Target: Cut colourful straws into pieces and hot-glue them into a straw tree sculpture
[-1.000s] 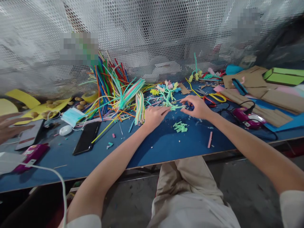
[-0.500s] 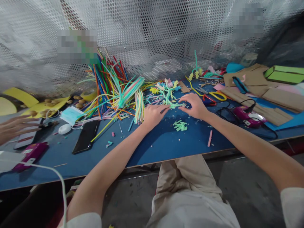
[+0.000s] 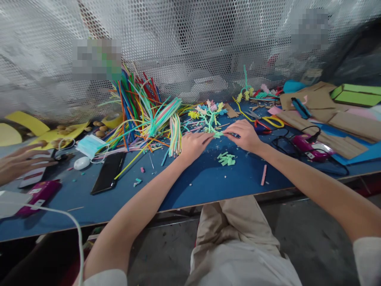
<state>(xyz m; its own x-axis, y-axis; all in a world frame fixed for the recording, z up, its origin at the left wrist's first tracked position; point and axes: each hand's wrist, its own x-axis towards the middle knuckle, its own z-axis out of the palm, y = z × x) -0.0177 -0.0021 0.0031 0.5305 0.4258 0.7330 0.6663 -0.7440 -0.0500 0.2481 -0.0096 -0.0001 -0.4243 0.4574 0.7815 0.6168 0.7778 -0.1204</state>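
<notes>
Between my two hands is a small green pipe-cleaner piece [image 3: 218, 135], low over the blue table. My left hand [image 3: 193, 145] is closed, its fingertips at the piece's left end. My right hand [image 3: 243, 135] pinches the right end between thumb and fingers. Just behind them stands a branching pipe-cleaner plant [image 3: 210, 119] with yellow, pink and blue tufts. A small pile of cut green pieces [image 3: 227, 159] lies in front of my hands. The fingertips partly hide what they grip.
A large bundle of pipe cleaners [image 3: 160, 119] lies left of my hands, near a black phone [image 3: 107, 173]. Yellow-handled scissors [image 3: 272, 120] and a purple device with a cable [image 3: 312, 147] are on the right. Another person's hand [image 3: 24, 163] rests at far left.
My right hand has moved slightly left and down, and its thumb and fingers have closed onto the green piece. My left hand stays almost in place.
</notes>
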